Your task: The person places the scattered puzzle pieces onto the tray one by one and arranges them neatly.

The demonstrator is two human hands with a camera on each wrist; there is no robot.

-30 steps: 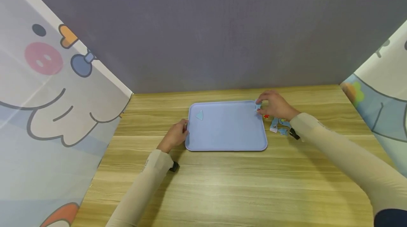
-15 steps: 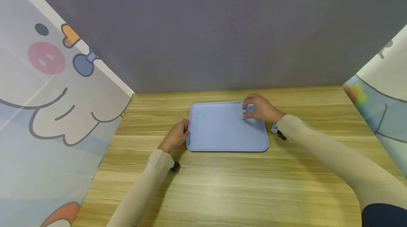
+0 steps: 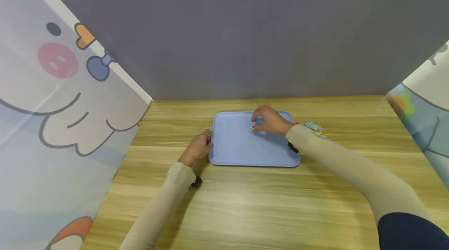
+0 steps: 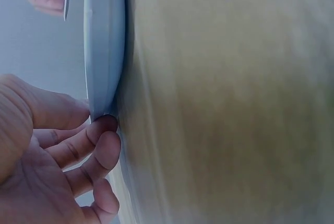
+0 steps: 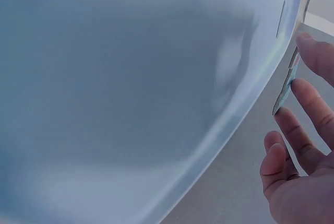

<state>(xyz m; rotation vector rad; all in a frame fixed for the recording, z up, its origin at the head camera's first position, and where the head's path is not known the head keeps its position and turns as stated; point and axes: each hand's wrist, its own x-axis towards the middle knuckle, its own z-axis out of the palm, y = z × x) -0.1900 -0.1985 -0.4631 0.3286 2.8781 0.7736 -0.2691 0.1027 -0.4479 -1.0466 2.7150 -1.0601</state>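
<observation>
A light-blue rectangular tray [image 3: 252, 150] lies on the wooden table. At its left edge my left hand [image 3: 197, 147] grips the rim; in the left wrist view the thumb is on top and the fingers curl beneath the tray wall [image 4: 104, 41]. My right hand [image 3: 269, 120] is over the tray's upper middle, pinching a small flat light-blue piece [image 3: 252, 125] with red print between thumb and fingers. The right wrist view shows that thin piece [image 5: 287, 85] almost edge-on, above the tray surface. A plain light-blue triangular piece [image 3: 225, 125] lies in the tray's upper left.
Several printed flat pieces [image 3: 314, 128] are heaped on the table [image 3: 245, 203] just right of the tray, partly covered by the right sleeve. A grey wall [image 3: 224, 39] stands behind the table, and a cartoon-printed panel [image 3: 80, 121] runs along the left side.
My right hand has carried the pinched piece leftward from the tray's right edge to its upper middle. The left hand keeps its grip on the rim.
</observation>
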